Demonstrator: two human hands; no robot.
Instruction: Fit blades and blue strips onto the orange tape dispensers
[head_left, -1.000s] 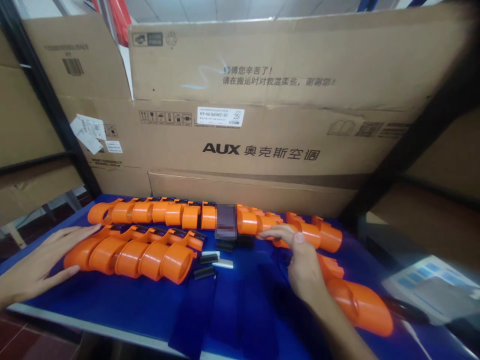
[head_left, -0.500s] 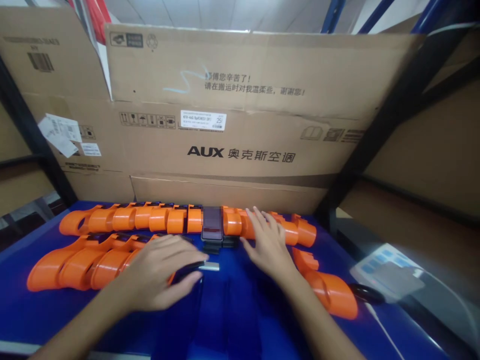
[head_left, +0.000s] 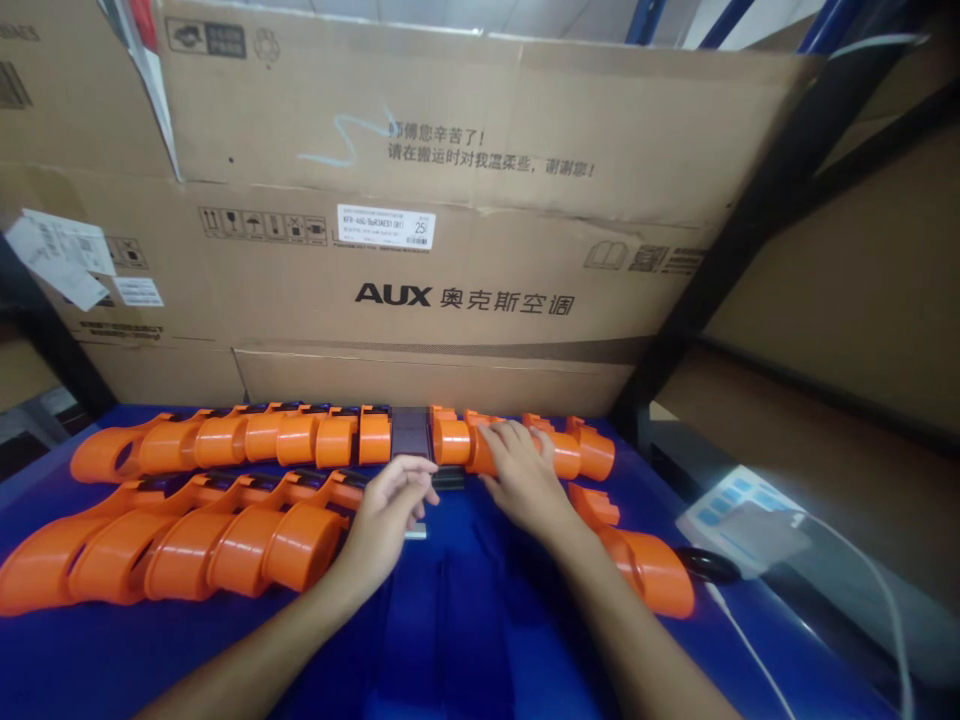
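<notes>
Several orange plastic ring-shaped parts lie in rows on the blue table; some hold dark pieces. My right hand [head_left: 521, 470] reaches to the back row, its fingers bent over an orange ring [head_left: 480, 450] right of the middle. In front of a dark, flat, screen-like device [head_left: 411, 432] is my left hand [head_left: 396, 505], fingers curled together. Whether anything lies within those fingers is hidden. Black bars [head_left: 450, 478] lie just beyond its fingertips. A small silvery piece [head_left: 415, 532] shows beside my left hand. The front-left row of orange rings [head_left: 184, 555] lies left of that wrist.
A large cardboard sheet [head_left: 465, 335] stands behind the blue table [head_left: 450, 640]. Dark frame posts [head_left: 675, 330] rise at the sides. At right are more orange rings [head_left: 660, 575], a black oval object [head_left: 709, 565], and a white-and-blue box [head_left: 742, 520] with a cable.
My left hand has moved right and forward, and its spread fingers have curled in. My right hand's fingers have bent down onto the orange ring. The view has shifted slightly.
</notes>
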